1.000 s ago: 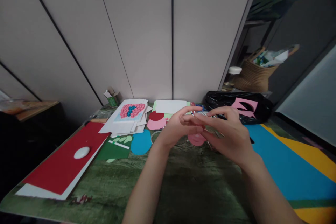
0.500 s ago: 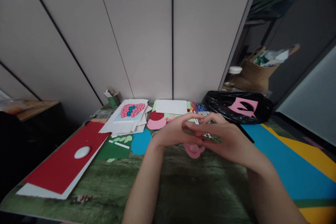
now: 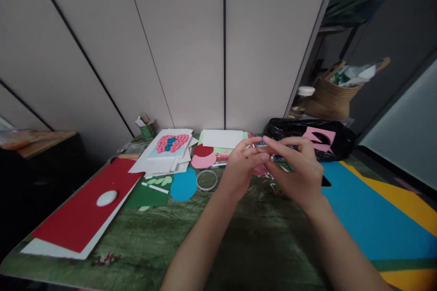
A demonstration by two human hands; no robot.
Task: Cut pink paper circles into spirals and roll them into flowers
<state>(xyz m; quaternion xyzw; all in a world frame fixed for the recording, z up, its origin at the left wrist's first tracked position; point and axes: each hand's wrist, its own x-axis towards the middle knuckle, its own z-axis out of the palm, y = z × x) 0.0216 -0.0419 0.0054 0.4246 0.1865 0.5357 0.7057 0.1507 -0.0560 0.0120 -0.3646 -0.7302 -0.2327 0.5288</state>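
Observation:
My left hand (image 3: pixel 241 168) and my right hand (image 3: pixel 302 170) are raised over the middle of the table, their fingertips meeting. The fingers of both are bent and pinched together; anything between them is too small or hidden to make out. A patch of pink (image 3: pixel 261 170) shows between the hands, and I cannot tell whether it is held. Left of my left wrist, a ring-shaped roll (image 3: pixel 206 180) lies beside a blue paper shape (image 3: pixel 184 184). Pink (image 3: pixel 204 160) and dark red (image 3: pixel 204 150) paper shapes overlap behind it.
On the left, a white oval object (image 3: pixel 107 198) rests on red sheets (image 3: pixel 73 211). Stacked papers carry a pink-and-blue dotted picture (image 3: pixel 172 143). Green paper (image 3: pixel 148 194) holds a white pen (image 3: pixel 155 187). Blue sheets (image 3: pixel 368 218) and a black bag (image 3: pixel 283 129) are at right.
My hands have gone from interlaced, bent-back fingers to a fingertip pinch. My left hand turned upright, uncovering the ring-shaped roll. The pink piece below the hands now shows higher, between them.

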